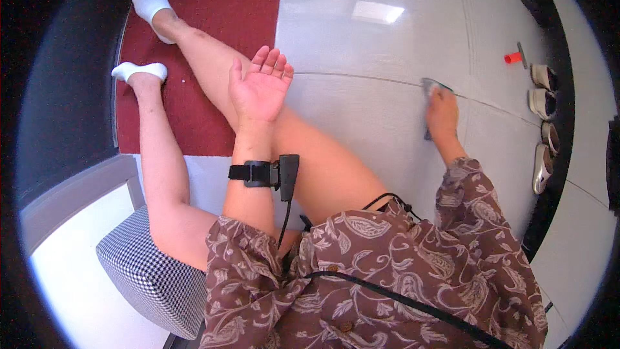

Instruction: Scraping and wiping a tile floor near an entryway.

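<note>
My left hand point(261, 89) is palm up above my leg, its fingers spread a little and holding nothing. A black device point(289, 177) with a cable is strapped to that forearm. Out to the right, my right hand point(441, 114) is closed around a flat grey tool point(428, 87) with a green edge, low over the pale tiled floor point(358, 102). Blur and my fingers hide much of that tool, so its exact kind is unclear.
Beneath my white-socked feet point(151, 2) is a dark red mat point(208, 0). A houndstooth-covered seat point(150, 276) stands at lower left. Several shoes point(541, 102) line the dark strip on the right, near a small red-and-grey object point(513, 58). A black cord point(387, 293) crosses my shirt.
</note>
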A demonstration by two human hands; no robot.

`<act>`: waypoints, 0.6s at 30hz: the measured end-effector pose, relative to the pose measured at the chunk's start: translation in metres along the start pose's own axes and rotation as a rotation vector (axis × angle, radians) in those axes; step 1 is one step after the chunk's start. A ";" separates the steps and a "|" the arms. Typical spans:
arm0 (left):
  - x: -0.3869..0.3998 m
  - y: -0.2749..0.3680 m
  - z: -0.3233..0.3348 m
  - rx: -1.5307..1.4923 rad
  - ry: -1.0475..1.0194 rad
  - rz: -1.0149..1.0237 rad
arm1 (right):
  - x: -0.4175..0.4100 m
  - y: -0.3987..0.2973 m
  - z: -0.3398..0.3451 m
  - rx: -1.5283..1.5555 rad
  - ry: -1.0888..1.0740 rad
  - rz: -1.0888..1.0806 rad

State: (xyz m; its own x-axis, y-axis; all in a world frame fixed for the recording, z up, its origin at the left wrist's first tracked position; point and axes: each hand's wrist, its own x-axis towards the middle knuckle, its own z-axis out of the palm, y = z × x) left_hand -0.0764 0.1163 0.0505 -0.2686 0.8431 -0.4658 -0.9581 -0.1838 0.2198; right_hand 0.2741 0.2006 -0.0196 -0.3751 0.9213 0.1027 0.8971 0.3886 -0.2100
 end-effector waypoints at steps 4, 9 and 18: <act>0.000 -0.013 0.005 0.132 0.092 -0.002 | 0.002 0.002 0.016 0.082 0.067 0.160; -0.009 -0.023 0.007 0.399 0.096 -0.016 | 0.042 -0.141 0.052 0.231 -0.033 -0.337; -0.007 -0.021 0.000 0.486 0.091 -0.004 | 0.045 -0.025 0.032 -0.047 0.023 0.045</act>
State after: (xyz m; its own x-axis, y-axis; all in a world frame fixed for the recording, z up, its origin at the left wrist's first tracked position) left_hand -0.0545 0.1141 0.0498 -0.2936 0.7917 -0.5357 -0.8077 0.0943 0.5820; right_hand 0.2277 0.2329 -0.0411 -0.3291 0.9370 0.1168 0.9231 0.3453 -0.1693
